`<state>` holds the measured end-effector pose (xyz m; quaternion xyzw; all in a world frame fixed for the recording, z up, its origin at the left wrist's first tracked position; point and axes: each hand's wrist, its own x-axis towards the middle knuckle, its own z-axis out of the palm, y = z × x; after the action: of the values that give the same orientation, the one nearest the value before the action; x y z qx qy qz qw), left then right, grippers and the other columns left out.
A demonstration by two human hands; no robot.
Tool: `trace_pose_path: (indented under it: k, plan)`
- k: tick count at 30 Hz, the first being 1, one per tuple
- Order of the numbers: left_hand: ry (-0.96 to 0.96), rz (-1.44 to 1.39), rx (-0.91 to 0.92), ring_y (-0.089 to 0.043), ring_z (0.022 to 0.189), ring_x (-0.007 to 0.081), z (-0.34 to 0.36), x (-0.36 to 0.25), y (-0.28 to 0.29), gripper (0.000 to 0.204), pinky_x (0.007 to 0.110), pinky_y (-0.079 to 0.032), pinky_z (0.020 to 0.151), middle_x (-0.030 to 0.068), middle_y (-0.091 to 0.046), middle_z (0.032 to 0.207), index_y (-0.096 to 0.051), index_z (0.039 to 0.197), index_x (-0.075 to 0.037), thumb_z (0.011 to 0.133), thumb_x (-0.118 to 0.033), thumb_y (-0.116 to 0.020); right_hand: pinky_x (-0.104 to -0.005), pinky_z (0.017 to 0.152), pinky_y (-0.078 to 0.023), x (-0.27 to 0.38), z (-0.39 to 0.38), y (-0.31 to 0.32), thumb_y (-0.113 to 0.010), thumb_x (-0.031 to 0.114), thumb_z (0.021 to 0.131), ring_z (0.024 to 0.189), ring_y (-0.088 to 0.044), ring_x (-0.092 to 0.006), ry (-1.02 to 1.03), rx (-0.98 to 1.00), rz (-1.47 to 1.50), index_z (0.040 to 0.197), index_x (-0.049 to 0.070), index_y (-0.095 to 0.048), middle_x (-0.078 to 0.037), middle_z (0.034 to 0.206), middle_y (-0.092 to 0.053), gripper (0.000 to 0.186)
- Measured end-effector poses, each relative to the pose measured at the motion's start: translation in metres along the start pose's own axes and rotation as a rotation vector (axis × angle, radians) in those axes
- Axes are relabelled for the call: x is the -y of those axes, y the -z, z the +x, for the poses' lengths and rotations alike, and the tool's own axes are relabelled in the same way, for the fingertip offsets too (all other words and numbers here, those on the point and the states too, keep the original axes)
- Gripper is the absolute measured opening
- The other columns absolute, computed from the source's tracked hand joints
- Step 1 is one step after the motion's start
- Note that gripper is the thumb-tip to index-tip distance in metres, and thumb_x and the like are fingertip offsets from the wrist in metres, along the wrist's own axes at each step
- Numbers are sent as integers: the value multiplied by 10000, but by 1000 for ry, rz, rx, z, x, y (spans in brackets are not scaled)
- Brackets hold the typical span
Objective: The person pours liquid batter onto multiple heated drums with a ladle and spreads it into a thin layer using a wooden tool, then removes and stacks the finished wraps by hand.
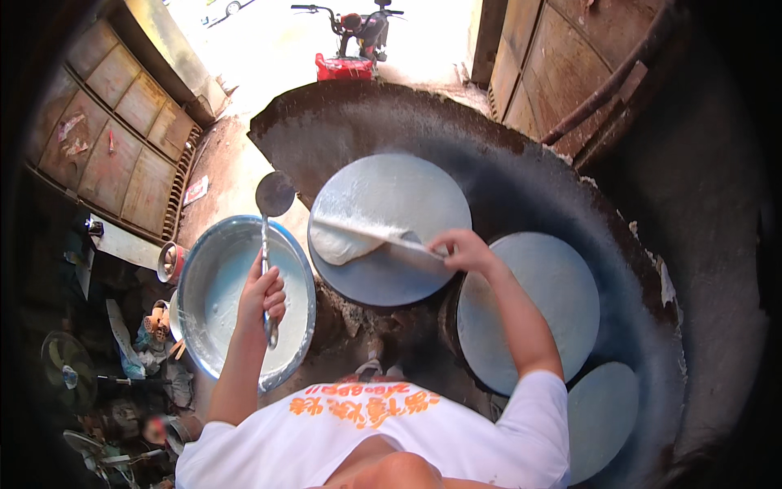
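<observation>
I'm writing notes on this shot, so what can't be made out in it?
Head view: gripped part of the ladle, hidden by the left hand.
Head view: gripped end of the spreader, hidden by the right hand.
Head view: part of the lower-right plate, behind the white sleeve.
Head view: upper part of the vehicle, cut off by the top edge.

Daylight floods in from the far side, so strong that the ground around the red scooter (344, 67) burns out to white. It brightens the far round griddle (391, 283) in front of me, and my white shirt (366, 436) looks bright too. To my near left, the fan (69, 371) sinks into murky, soft-detailed shadow; the right side falls dark. Fisheye distortion bows the left metal door (122, 130), and black closes in around the rim.
</observation>
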<state>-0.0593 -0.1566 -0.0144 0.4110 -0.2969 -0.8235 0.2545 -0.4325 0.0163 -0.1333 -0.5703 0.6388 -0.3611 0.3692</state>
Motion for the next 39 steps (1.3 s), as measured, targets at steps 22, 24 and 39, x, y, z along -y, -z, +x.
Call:
trace_pose_path:
  k: [22,24,39]
  plan:
    - [284,117,79,-245,420,40,-38,37,6,574,182,-231,365,-48,-279,600,-262,1426,-339,951,-89,-464,-375,721,-493,73,-89,-126,-594,38,740,859,-545,-276,78,-511,-471,919,98,-662,-25,953,-620,200]
    - [402,-77,237,-244,389,24,-48,4,38,475,183,-246,330,-50,-266,589,-325,1390,-374,985,-146,-418,-355,763,-500,94,-119,-145,-599,-11,703,878,-578,-266,8,-497,-580,972,100,-655,-46,977,-621,296]
    - [359,-491,649,-344,402,40,-59,-107,150,294,191,-310,322,-24,-311,640,-455,1283,-253,1010,-203,-358,-219,348,-305,143,142,-431,-460,226,970,426,-374,-63,-271,-1091,1261,1153,173,-396,-10,697,-436,201]
